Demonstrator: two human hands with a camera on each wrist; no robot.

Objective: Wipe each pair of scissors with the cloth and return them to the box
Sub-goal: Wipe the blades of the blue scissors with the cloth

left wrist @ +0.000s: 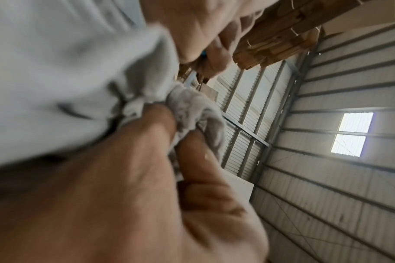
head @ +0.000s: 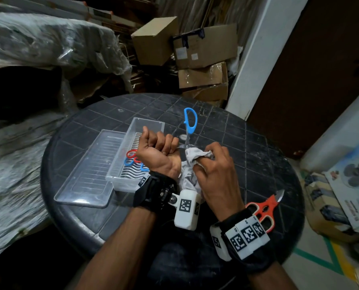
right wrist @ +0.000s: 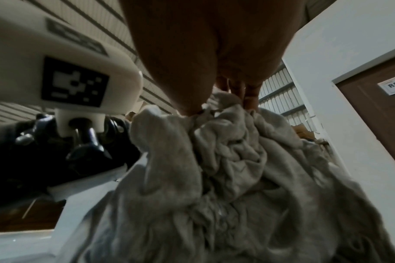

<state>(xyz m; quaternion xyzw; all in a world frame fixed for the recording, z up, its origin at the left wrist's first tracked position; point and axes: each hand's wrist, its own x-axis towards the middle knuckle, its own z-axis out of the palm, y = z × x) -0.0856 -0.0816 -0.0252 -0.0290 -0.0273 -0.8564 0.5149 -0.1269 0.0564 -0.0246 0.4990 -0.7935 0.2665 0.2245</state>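
Note:
Blue-handled scissors (head: 190,120) stand spread open over the dark round table (head: 247,147), one handle ring pointing away from me. My left hand (head: 159,147), palm up and fingers curled, grips their other half, which it hides; a bit of blue shows among its fingers (left wrist: 203,53). My right hand (head: 212,164) pinches the crumpled grey cloth (head: 195,158) around the blade near the pivot. The cloth (right wrist: 226,160) fills the right wrist view below the fingertips (right wrist: 248,99). The clear plastic box (head: 132,130) left of my hands holds several red- and blue-handled scissors (head: 131,158).
The box's clear lid (head: 86,174) lies flat on the table to the left of the box. Orange-handled scissors (head: 264,208) lie by my right wrist near the table's right edge. Cardboard boxes (head: 203,49) are stacked behind the table, and a fan carton (head: 352,185) sits on the floor to the right.

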